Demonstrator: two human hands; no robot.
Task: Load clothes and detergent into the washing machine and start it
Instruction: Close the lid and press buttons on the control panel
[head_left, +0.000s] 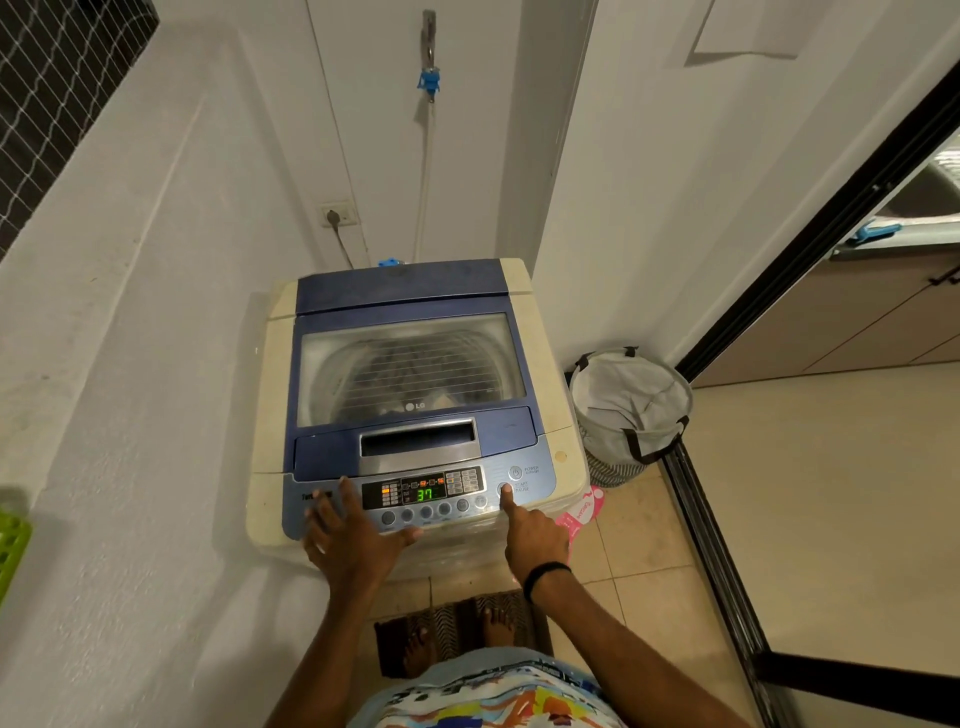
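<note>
White walls close in a small tiled corner, and the washing machine (415, 395) stands in the middle of it. Nearest to the camera, in front of the washing machine, two bare feet stand on a dark patterned mat (457, 631) on the floor.

Next come the hands, both at the front edge of the washing machine. The left hand (350, 540) lies flat on the left part of the control panel (421, 493), with its fingers spread wide and holding nothing. The right hand (535, 538) has a black band at the wrist. Its other fingers are curled in, and its pointing finger sticks out, with the tip on the start button (503, 489) at the right end of the panel. Between the two hands the little screen (431, 492) shows a green 37 (some small orange lights glow beside it).

Behind the panel, the blue lid (410, 358) of the washing machine is shut. Through its clear window you can see the drum, with some dark clothes (415, 364) inside, a bit blurry.

Right of the washing machine, on the floor, sits a grey laundry basket (631, 405) with black handles. A pink packet (579, 519) lies on the floor just beside the washing machine's front right corner.

Behind the washing machine, a plug sits in a wall socket (338, 214), and a white hose (425, 182) runs up the wall to a tap (429, 47).
</note>
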